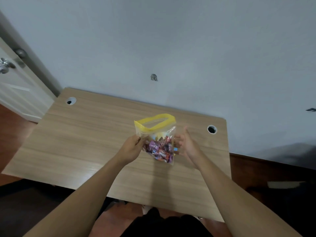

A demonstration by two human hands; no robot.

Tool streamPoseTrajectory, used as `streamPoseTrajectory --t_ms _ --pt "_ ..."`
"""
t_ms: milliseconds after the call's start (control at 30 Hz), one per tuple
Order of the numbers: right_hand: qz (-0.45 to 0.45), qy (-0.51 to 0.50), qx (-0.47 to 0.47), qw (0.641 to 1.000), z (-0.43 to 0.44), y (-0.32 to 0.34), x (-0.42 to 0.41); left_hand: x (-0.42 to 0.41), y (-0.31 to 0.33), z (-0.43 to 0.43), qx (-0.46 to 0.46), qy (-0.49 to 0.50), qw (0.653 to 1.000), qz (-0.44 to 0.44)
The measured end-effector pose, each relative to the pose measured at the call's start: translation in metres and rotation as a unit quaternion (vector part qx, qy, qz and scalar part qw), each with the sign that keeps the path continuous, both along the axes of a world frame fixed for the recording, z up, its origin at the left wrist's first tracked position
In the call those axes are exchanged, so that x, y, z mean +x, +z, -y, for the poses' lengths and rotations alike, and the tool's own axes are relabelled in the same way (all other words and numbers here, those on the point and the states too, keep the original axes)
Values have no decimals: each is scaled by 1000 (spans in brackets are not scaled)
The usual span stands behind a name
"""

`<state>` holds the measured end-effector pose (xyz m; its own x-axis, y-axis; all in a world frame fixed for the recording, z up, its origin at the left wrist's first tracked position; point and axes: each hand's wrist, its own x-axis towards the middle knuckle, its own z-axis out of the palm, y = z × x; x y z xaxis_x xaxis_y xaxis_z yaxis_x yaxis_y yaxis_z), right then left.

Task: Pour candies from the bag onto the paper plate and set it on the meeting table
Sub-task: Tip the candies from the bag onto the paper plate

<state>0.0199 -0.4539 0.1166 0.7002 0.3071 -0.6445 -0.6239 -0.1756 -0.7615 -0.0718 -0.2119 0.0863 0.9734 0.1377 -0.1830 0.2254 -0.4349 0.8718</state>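
A clear plastic bag point(156, 132) with a yellow zip band at the top stands upright above the wooden table point(85, 142). Its mouth is spread apart. Several wrapped candies point(159, 148), purple, red and orange, fill its lower half. My left hand point(132, 147) pinches the bag's left edge. My right hand point(185, 142) is against the bag's right side with the thumb raised and fingers behind the bag. No paper plate is in view.
The table has two round cable holes, one at the back left point(71, 101) and one at the back right point(212, 129). A white wall stands behind it. A door with a metal knob point(5, 65) is at the far left.
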Motion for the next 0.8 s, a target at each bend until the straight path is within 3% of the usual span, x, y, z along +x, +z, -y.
streamPoseTrajectory --t_ms 133,233,367,600,800 --pt "-14 51 -12 999 -1 -17 -27 1 -8 16 -28 -37 999 -21" --pt "68 107 -69 989 -4 -31 -38 -1 -15 25 -64 -9 996 -54" --pt "108 142 -138 974 -5 -57 -48 -8 -31 33 -59 -3 994 -94" --pt "67 132 -163 975 -2 -135 -51 -12 -65 43 -83 17 977 -195" --pt "7 97 -138 986 -4 -120 -60 -6 -82 46 -93 10 960 -262"
